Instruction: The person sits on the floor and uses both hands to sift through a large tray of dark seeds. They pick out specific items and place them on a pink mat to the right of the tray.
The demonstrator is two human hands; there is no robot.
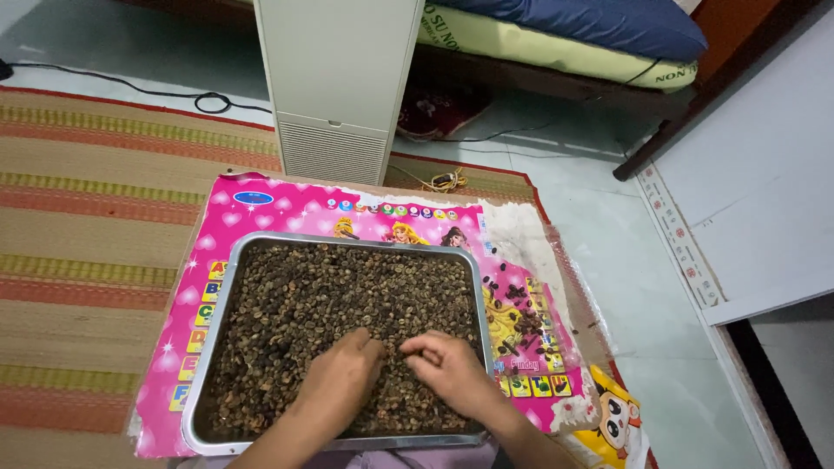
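On the floor, a striped woven mat [95, 217] carries a pink cartoon-printed sheet [287, 208], and on that sheet sits a rectangular metal tray [217, 313] filled edge to edge with small brown beans [330, 287]. Both hands rest on the beans at the tray's near edge: the left hand [340, 375] lies palm-down with fingers pressed together, while the right hand [447, 365] curls its fingertips inward, pinching among the beans; a small heap of dark pieces [521, 317] lies on the sheet just right of the tray

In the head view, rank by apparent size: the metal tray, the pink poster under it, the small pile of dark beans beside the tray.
1. pink poster
2. metal tray
3. pile of dark beans
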